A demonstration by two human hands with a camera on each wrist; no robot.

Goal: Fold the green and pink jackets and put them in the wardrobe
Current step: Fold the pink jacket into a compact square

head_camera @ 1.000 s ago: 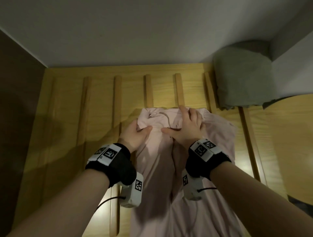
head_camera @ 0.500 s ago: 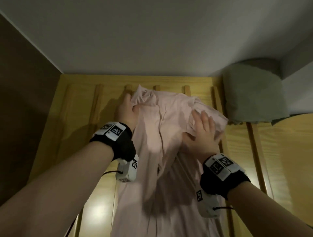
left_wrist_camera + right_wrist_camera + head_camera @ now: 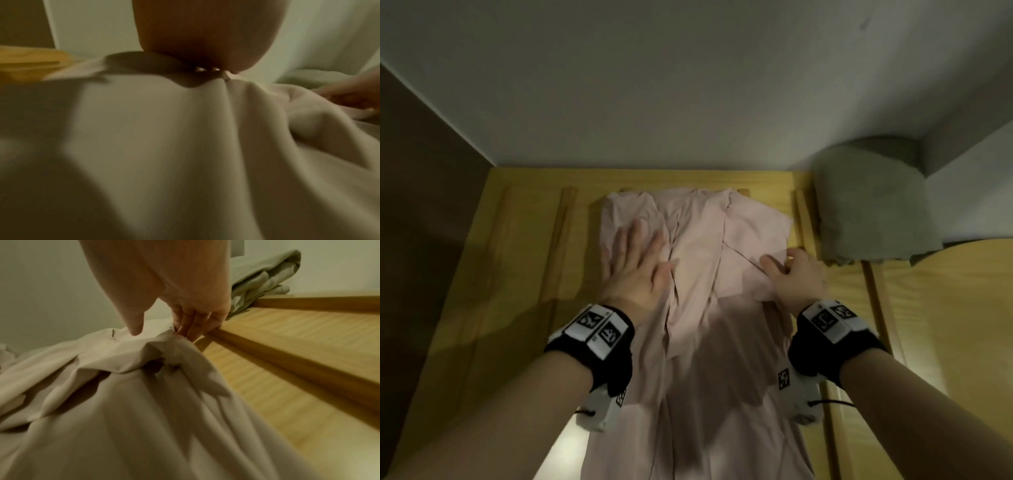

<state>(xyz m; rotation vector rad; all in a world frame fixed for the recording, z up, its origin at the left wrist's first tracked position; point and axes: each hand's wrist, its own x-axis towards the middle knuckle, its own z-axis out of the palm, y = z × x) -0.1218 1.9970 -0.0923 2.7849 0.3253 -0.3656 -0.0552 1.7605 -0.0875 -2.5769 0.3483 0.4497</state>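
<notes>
The pink jacket (image 3: pixel 698 260) lies lengthwise on the wooden slatted surface (image 3: pixel 517 274), its top end at the far edge and a flap folded in on the right. My left hand (image 3: pixel 635 263) lies flat, fingers straight, pressing the jacket's left shoulder area; the left wrist view shows only the palm (image 3: pixel 205 32) over pink cloth (image 3: pixel 164 146). My right hand (image 3: pixel 794 277) pinches the right edge of the folded flap, thumb on top and fingers (image 3: pixel 191 327) curled under the cloth (image 3: pixel 123 402). The green jacket (image 3: pixel 873 205) sits folded in the back right corner.
Raised wooden slats (image 3: pixel 558 246) run front to back across the surface. A grey wall (image 3: pixel 688 85) closes the back and a brown panel (image 3: pixel 421 171) the left. A wooden rail (image 3: pixel 308 303) runs beside the green jacket (image 3: pixel 265 274).
The jacket's top end, held up by both hands, has been carried farther back and laid flat. My left hand let go and now presses flat; my right hand moved to the right edge.
</notes>
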